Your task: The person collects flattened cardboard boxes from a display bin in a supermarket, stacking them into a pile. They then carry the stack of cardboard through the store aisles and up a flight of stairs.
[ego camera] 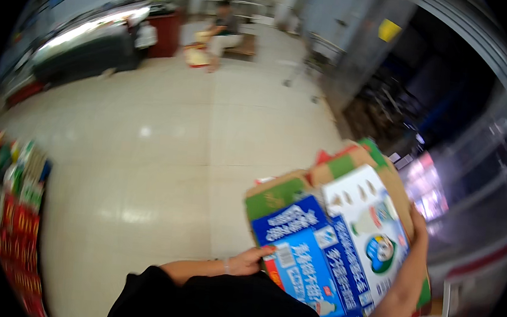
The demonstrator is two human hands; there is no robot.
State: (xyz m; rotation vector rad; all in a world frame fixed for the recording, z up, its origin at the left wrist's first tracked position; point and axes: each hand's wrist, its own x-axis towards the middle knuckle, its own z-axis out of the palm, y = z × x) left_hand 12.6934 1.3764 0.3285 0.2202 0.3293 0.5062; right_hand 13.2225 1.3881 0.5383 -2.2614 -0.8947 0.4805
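Observation:
I carry a stack of flattened cardboard cartons against my body. On top lies a blue and white printed carton with a cartoon figure, bottle pictures and a barcode. Brown and green cartons show beneath it, with bits of red at the far side. My left hand grips the stack's left edge, its thumb on top. Around the right edge wraps my right hand, its fingers mostly hidden by the cardboard.
A seated person is far ahead, beside a yellow and red bag. A display counter stands at far left, packaged goods at near left. A wheeled cart stands by a dark doorway. Pale tiled floor lies between.

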